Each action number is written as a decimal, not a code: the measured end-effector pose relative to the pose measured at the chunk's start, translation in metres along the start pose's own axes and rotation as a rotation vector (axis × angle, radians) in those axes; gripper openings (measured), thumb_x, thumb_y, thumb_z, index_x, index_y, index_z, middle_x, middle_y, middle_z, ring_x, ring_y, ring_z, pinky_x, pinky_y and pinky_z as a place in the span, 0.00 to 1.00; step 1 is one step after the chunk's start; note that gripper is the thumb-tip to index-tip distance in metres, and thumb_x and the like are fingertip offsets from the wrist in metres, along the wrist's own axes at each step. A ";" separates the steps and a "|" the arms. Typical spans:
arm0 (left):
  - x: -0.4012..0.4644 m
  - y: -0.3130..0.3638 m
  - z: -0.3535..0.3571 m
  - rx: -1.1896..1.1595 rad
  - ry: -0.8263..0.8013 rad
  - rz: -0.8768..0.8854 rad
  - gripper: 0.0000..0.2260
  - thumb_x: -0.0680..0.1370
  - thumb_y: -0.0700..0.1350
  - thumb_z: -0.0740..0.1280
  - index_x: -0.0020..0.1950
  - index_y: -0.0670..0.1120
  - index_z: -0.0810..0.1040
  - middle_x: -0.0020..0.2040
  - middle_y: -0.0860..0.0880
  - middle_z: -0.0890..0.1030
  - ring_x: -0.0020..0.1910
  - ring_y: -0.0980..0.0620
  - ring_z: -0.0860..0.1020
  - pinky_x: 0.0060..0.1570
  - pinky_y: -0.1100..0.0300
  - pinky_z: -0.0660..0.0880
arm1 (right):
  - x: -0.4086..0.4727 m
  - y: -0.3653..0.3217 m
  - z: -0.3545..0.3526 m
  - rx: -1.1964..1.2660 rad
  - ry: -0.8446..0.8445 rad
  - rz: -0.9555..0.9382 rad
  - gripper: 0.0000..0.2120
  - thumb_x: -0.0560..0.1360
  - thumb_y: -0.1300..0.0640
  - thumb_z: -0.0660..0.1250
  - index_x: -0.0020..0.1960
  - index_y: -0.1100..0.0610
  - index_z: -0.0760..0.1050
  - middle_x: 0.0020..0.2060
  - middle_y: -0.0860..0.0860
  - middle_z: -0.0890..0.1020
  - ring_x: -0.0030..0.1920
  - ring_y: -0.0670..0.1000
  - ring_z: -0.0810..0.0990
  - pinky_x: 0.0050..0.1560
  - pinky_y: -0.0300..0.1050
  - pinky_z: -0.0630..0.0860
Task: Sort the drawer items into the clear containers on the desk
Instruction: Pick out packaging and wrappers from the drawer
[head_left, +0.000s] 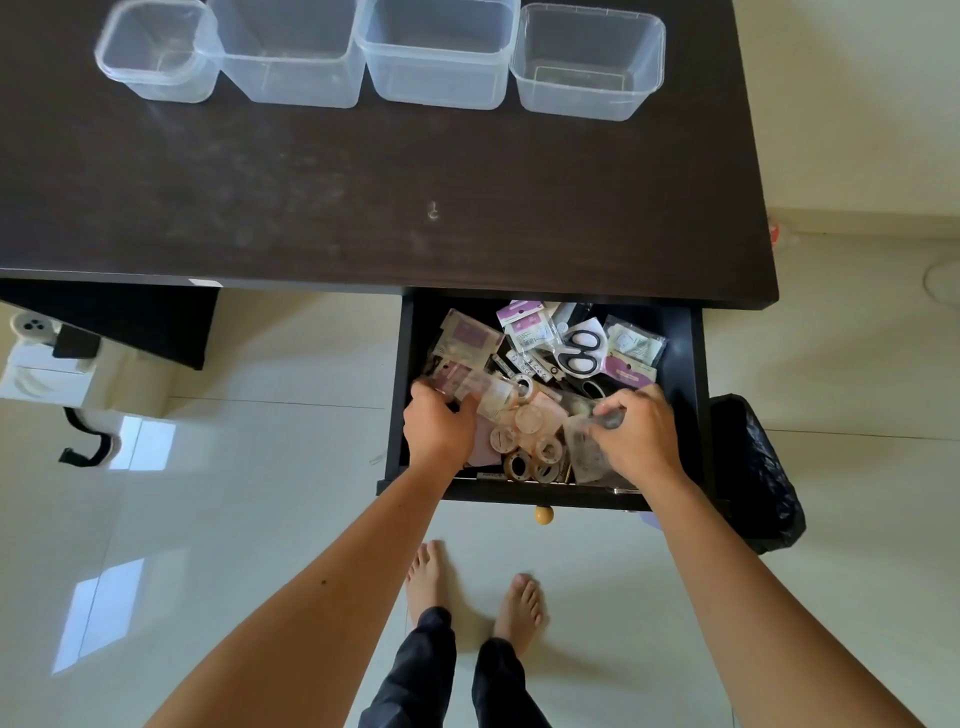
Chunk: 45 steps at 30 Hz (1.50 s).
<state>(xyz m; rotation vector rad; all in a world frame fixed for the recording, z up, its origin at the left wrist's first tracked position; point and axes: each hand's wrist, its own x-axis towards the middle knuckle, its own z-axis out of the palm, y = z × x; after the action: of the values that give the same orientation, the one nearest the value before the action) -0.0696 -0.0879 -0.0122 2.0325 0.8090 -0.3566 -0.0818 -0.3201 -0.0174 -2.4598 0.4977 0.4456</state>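
Observation:
The black drawer is pulled out under the dark desk and is full of small clear packets, tape rolls and black-handled scissors. My left hand is inside at the left, fingers curled over a clear packet. My right hand is at the right, fingers pinching a clear plastic packet. Several empty clear containers stand in a row at the desk's far edge, from the small one at the left to the one at the right.
A black bin bag sits on the floor right of the drawer. A white power strip and box lie under the desk at left. My bare feet stand on pale tiles before the drawer's wooden knob.

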 end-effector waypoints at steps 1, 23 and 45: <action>0.001 0.000 0.002 -0.031 0.012 -0.014 0.22 0.78 0.46 0.74 0.68 0.41 0.71 0.59 0.42 0.82 0.59 0.40 0.81 0.55 0.51 0.78 | -0.001 0.000 -0.001 -0.031 0.006 0.004 0.10 0.72 0.54 0.82 0.49 0.52 0.83 0.63 0.53 0.73 0.64 0.57 0.73 0.58 0.46 0.74; 0.009 -0.003 0.008 -0.452 -0.074 -0.074 0.23 0.76 0.41 0.76 0.70 0.46 0.76 0.54 0.47 0.85 0.54 0.50 0.84 0.55 0.45 0.84 | -0.001 0.007 -0.025 0.303 -0.155 -0.028 0.07 0.70 0.56 0.83 0.44 0.52 0.86 0.40 0.46 0.87 0.43 0.44 0.85 0.42 0.36 0.79; 0.004 0.021 -0.002 -0.785 -0.375 -0.167 0.14 0.74 0.46 0.79 0.55 0.40 0.84 0.52 0.40 0.87 0.50 0.41 0.87 0.44 0.49 0.84 | 0.011 -0.002 -0.035 0.820 -0.293 0.057 0.09 0.72 0.62 0.80 0.51 0.57 0.85 0.49 0.53 0.89 0.53 0.53 0.88 0.52 0.49 0.84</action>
<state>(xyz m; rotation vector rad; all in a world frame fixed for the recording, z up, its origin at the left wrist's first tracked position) -0.0529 -0.0933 0.0005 1.1296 0.7292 -0.4151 -0.0644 -0.3424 0.0063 -1.5693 0.4983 0.4910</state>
